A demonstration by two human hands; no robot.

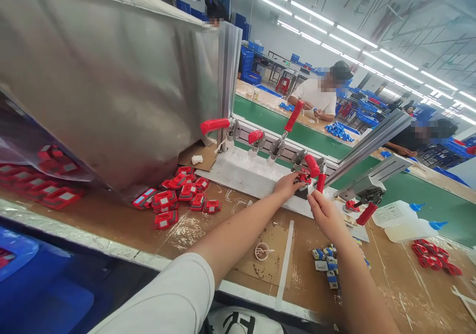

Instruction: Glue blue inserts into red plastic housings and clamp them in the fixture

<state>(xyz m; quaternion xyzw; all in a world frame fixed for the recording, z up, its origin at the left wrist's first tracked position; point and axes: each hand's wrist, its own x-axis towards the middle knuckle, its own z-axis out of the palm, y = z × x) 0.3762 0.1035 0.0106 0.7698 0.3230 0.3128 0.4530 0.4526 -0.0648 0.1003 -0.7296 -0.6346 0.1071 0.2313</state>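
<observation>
Red part [304, 177] sits in the clamp fixture [260, 173], at its right end. Left hand [288, 184] fingers pinch the part. Right hand [324, 210] closed round a red clamp handle [320, 182] just beside it. Loose red parts [178, 195] left of fixture; glue bottles [405, 220] to its right.

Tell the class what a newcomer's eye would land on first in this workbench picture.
First, the row of red-handled toggle clamps on the white fixture at mid-bench, where the left hand touches a small red part and the right hand takes a clamp handle in its grip. Next, the heap of red parts spilling from under the big metal chute at left.
</observation>
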